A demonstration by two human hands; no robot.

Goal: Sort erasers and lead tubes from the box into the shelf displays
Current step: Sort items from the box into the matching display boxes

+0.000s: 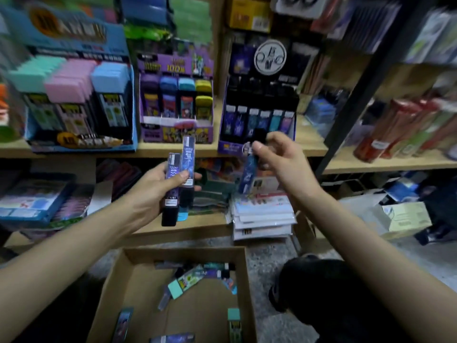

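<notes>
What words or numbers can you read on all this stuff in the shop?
"100", with a blurred sign after it: on the header of the purple display box.
Round black-and-white logo on the black display: letters too blurred to read.
Blue display box: big lettering smeared, unreadable.
Tubes in the left hand and right hand: print too small to read.
Items in the cardboard box: unreadable.

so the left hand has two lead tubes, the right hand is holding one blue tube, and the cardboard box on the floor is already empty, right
Not quite: the cardboard box is not empty. The head view shows several items still lying in it, among them a teal eraser and some lead tubes. The rest holds: the left hand grips two tubes and the right hand holds one blue tube.
</notes>
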